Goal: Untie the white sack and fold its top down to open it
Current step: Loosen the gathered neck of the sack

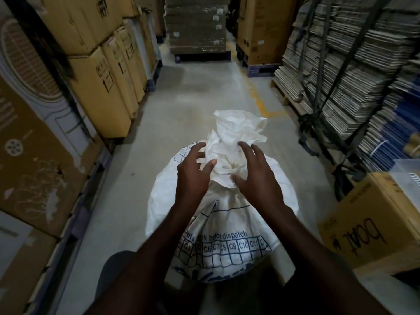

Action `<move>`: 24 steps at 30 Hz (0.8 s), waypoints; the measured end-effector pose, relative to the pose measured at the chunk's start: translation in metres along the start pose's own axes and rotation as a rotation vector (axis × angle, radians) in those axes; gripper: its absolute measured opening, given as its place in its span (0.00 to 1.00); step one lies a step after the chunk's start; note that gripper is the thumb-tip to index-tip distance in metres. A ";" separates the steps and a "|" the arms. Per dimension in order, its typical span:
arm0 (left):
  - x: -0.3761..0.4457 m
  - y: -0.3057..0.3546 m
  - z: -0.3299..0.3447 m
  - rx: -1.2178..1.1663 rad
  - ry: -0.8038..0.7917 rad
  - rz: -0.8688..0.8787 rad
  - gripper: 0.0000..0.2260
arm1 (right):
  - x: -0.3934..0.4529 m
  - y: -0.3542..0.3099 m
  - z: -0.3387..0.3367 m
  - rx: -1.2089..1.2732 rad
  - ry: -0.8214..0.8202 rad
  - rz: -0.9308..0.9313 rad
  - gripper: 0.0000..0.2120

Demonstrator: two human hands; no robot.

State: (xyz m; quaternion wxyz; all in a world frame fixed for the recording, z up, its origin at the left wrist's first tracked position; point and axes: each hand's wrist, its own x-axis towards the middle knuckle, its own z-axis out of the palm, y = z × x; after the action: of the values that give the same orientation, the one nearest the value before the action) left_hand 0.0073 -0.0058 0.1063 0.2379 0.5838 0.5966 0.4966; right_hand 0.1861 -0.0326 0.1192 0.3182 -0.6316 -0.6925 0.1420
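A full white woven sack [229,223] with blue printed grid and lettering stands on the floor in front of me. Its top [236,130] is bunched into a crumpled tuft above a tied neck [227,169]. My left hand [193,176] reaches to the left side of the neck, fingers spread and loosely bent, thumb pointing at the knot. On the right side of the neck is my right hand [254,176], its fingers spread and touching the crumpled fabric. Neither hand plainly grips anything.
The sack sits in a narrow warehouse aisle on grey concrete floor [186,92]. Stacked cardboard boxes [100,71] line the left. Strapped flat cardboard on a pallet [345,64] lines the right. A brown "boat" box [368,223] stands near right. More pallets [197,26] close the far end.
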 end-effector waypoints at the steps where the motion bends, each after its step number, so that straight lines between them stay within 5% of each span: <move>1: 0.004 -0.002 -0.001 -0.008 0.013 -0.013 0.20 | 0.003 0.000 0.002 -0.016 -0.009 -0.004 0.44; 10: 0.027 -0.043 -0.034 0.033 0.263 -0.028 0.14 | 0.019 0.032 -0.011 0.006 0.216 0.319 0.32; 15: 0.027 -0.068 -0.051 0.129 0.193 -0.177 0.28 | 0.006 0.056 -0.018 -0.127 0.012 0.525 0.37; 21: 0.009 -0.059 -0.039 0.870 0.032 0.240 0.55 | -0.001 0.039 -0.042 -0.251 -0.114 0.524 0.54; 24: 0.012 -0.056 -0.024 0.788 -0.166 0.473 0.42 | -0.004 0.002 -0.065 -0.218 -0.028 0.290 0.54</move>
State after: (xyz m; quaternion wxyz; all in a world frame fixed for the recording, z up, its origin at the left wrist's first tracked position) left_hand -0.0416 0.0081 0.0706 -0.0751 0.7875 0.5692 0.2243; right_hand 0.2280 -0.0490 0.1659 0.2144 -0.7536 -0.6098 0.1193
